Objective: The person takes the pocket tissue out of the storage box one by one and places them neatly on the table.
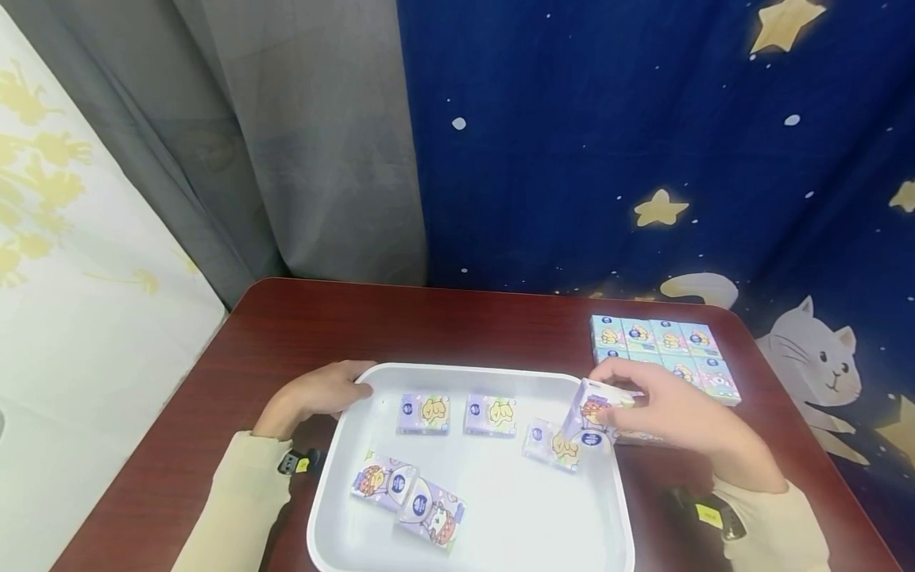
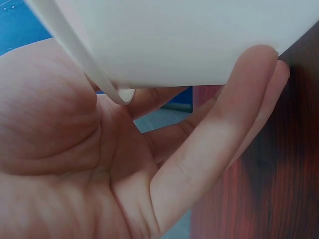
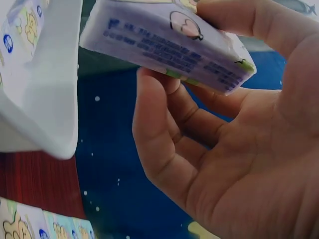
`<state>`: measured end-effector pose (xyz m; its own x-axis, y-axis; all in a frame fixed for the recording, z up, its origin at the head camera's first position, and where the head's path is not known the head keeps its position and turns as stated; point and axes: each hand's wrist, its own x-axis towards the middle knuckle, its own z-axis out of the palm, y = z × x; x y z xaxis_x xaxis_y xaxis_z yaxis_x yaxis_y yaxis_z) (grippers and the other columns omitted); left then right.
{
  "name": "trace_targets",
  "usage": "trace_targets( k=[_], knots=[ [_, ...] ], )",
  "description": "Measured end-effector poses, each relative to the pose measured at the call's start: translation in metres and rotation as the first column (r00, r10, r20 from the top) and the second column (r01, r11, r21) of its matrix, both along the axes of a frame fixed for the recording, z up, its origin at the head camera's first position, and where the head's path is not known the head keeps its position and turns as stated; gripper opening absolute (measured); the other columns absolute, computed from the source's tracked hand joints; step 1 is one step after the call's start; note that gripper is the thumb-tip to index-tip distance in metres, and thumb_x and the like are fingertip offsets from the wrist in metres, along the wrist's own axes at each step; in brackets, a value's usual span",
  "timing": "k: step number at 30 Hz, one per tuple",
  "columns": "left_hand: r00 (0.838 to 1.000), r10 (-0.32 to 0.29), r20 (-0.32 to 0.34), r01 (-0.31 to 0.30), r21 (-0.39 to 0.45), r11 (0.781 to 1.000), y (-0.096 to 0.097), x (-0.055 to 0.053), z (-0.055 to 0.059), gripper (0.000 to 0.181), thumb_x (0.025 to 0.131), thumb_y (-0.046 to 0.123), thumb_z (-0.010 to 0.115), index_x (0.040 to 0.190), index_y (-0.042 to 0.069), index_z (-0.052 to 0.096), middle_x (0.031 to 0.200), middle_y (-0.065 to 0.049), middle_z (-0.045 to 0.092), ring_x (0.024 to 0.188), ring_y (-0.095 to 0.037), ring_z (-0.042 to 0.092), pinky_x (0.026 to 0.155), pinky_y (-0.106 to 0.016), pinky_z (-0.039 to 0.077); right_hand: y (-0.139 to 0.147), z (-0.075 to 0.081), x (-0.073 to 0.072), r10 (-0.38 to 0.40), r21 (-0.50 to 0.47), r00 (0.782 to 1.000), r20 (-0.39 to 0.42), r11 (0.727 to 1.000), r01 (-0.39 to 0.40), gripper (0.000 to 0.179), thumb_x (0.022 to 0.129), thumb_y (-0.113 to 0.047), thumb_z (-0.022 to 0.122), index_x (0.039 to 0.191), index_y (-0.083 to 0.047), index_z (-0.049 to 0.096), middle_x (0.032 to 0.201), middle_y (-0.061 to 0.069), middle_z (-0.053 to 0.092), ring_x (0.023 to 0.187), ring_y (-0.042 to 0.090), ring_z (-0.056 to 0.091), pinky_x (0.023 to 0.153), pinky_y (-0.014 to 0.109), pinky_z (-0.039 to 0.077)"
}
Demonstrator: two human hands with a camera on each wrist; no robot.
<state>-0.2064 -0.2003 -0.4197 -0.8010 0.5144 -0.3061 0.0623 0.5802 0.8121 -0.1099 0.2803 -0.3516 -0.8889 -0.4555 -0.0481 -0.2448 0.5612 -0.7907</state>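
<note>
A white tray lies on the table, holding several small purple tissue packs with cartoon prints. My left hand grips the tray's upper left corner; in the left wrist view its fingers bend under the rim against the outer wall. Between thumb and fingers, my right hand pinches another tissue pack, tilted over the tray's right rim. In the right wrist view the printed side of this held pack faces the camera. Below it in the head view, one pack lies partly covered.
To the right, behind my right hand, stands a block of tissue packs in rows, mostly light blue-green. The dark red-brown table ends at a grey curtain and a blue starry curtain. A white patterned cloth hangs at the left.
</note>
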Motion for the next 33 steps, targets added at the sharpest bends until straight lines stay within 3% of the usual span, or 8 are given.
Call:
trace_targets(
  k=[7, 11, 19, 24, 29, 33],
  knots=[
    [1.000, -0.004, -0.002, 0.004, 0.006, 1.000, 0.000, 0.000, 0.000, 0.039, 0.108, 0.006, 0.061, 0.146, 0.000, 0.061, 0.111, -0.013, 0.075, 0.086, -0.027, 0.077, 0.071, -0.044, 0.067, 0.024, -0.003, 0.002, -0.048, -0.051, 0.998, 0.051, 0.997, 0.051, 0.029, 0.104, -0.016, 0.075, 0.131, -0.013, 0.066, 0.108, 0.003, 0.078, 0.093, 0.024, 0.077, 0.088, 0.027, 0.057],
    [1.000, -0.011, -0.002, 0.011, 0.016, 1.000, -0.001, -0.001, -0.001, 0.039, 0.108, 0.005, 0.061, 0.146, 0.000, 0.061, 0.111, -0.014, 0.075, 0.086, -0.027, 0.077, 0.071, -0.044, 0.067, 0.043, -0.010, 0.005, -0.068, -0.088, 0.991, 0.116, 0.993, 0.078, 0.030, 0.109, -0.016, 0.068, 0.138, -0.014, 0.062, 0.113, 0.009, 0.076, 0.098, 0.026, 0.075, 0.087, 0.028, 0.057],
    [1.000, -0.008, 0.012, 0.008, 0.010, 1.000, -0.002, -0.003, -0.002, 0.038, 0.109, 0.006, 0.060, 0.146, 0.002, 0.062, 0.111, -0.013, 0.075, 0.087, -0.027, 0.077, 0.072, -0.043, 0.067, 0.075, -0.019, 0.007, -0.109, -0.129, 0.953, 0.281, 0.980, 0.150, 0.034, 0.113, -0.018, 0.061, 0.146, -0.014, 0.055, 0.126, 0.017, 0.071, 0.105, 0.033, 0.073, 0.089, 0.034, 0.059],
    [1.000, -0.007, 0.012, 0.006, 0.014, 1.000, -0.002, -0.003, -0.001, 0.039, 0.109, 0.007, 0.060, 0.147, 0.001, 0.060, 0.112, -0.014, 0.075, 0.086, -0.027, 0.077, 0.072, -0.044, 0.067, 0.095, -0.029, 0.003, -0.056, -0.228, 0.945, 0.321, 0.964, 0.134, 0.034, 0.115, -0.010, 0.055, 0.145, -0.024, 0.058, 0.125, 0.013, 0.074, 0.106, 0.031, 0.076, 0.089, 0.034, 0.062],
    [1.000, -0.009, 0.012, 0.009, 0.016, 1.000, -0.001, -0.001, -0.001, 0.039, 0.108, 0.006, 0.060, 0.147, 0.000, 0.060, 0.111, -0.014, 0.075, 0.086, -0.027, 0.077, 0.071, -0.044, 0.067, 0.113, -0.045, -0.001, -0.003, -0.348, 0.933, 0.360, 0.927, 0.137, 0.041, 0.115, -0.002, 0.049, 0.142, -0.031, 0.061, 0.125, 0.008, 0.076, 0.106, 0.030, 0.078, 0.090, 0.037, 0.064],
    [1.000, -0.015, 0.003, 0.015, 0.016, 1.000, -0.001, 0.000, -0.001, 0.039, 0.108, 0.005, 0.061, 0.147, 0.000, 0.061, 0.112, -0.014, 0.075, 0.086, -0.027, 0.077, 0.071, -0.045, 0.068, 0.123, -0.053, -0.003, -0.061, -0.316, 0.915, 0.399, 0.927, 0.200, 0.038, 0.115, -0.006, 0.051, 0.145, -0.027, 0.058, 0.123, 0.007, 0.077, 0.105, 0.030, 0.078, 0.089, 0.039, 0.065]
  ],
)
